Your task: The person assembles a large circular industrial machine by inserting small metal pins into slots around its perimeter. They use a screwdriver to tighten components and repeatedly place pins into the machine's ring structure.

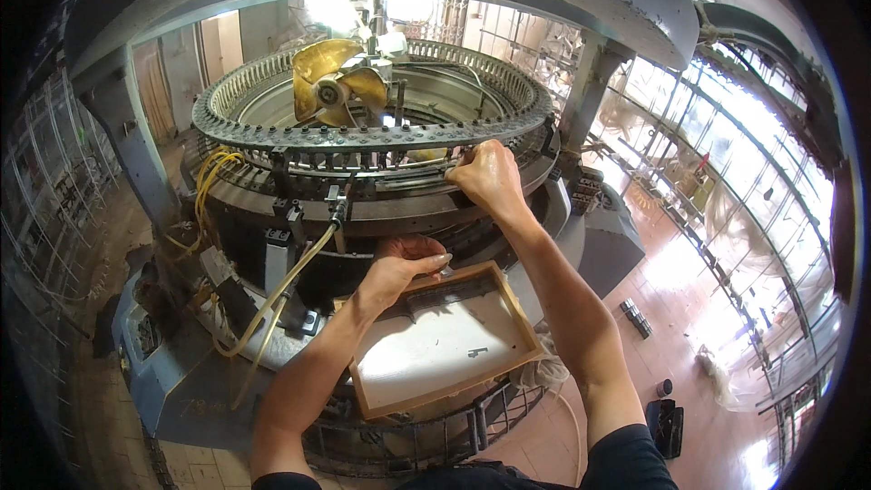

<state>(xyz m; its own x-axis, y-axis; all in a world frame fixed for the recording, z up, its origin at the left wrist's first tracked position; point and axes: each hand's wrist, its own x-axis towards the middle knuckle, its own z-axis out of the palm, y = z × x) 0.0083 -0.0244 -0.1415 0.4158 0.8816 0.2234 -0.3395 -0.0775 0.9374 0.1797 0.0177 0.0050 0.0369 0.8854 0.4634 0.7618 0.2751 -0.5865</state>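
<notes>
A large circular knitting machine stands before me, with a ring of dark metal segments (363,138) around its top. My right hand (490,180) is raised to the ring's near right side, its fingers closed at the slot under the rim; what they grip is hidden. Lower and to the left, my left hand (399,270) is half curled palm-up, thumb against fingers, with a small shiny bit at its tips too small to name. Just below it rests a wood-framed tray (523,327) with a white bottom. Thin dark pieces (445,298) line its far side, and a few small dark parts (477,352) lie loose.
A yellow-bladed fan (331,91) sits inside the ring. Yellow hoses (272,299) run down the machine's left front. A grey post (590,91) rises at right. On the tiled floor lie small metal blocks (635,318), a black case (667,429) and a plastic bag (719,379).
</notes>
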